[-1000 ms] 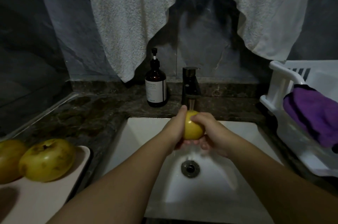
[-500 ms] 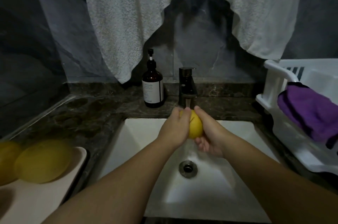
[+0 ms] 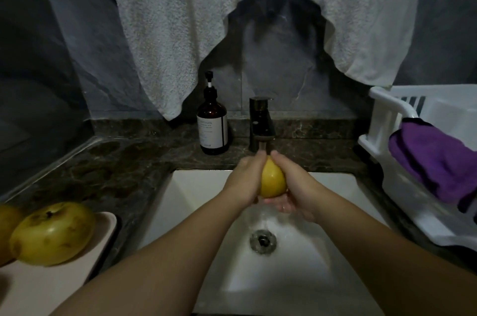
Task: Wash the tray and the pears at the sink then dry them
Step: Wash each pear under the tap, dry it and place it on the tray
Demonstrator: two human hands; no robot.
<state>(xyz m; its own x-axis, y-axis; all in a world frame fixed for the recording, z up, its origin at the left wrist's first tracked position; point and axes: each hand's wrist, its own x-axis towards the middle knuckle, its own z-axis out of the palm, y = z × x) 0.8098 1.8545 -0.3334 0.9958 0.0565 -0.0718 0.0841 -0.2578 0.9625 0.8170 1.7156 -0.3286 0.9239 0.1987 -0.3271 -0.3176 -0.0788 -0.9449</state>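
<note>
Pear clasped between both hands' grip.

Pretty dim in here. Behind the faucet there's a dark grey stone-look wall with a white towel hanging above it. Dark marble counter runs left of the faucet, soap bottle just beside it, white rack off right.
</note>
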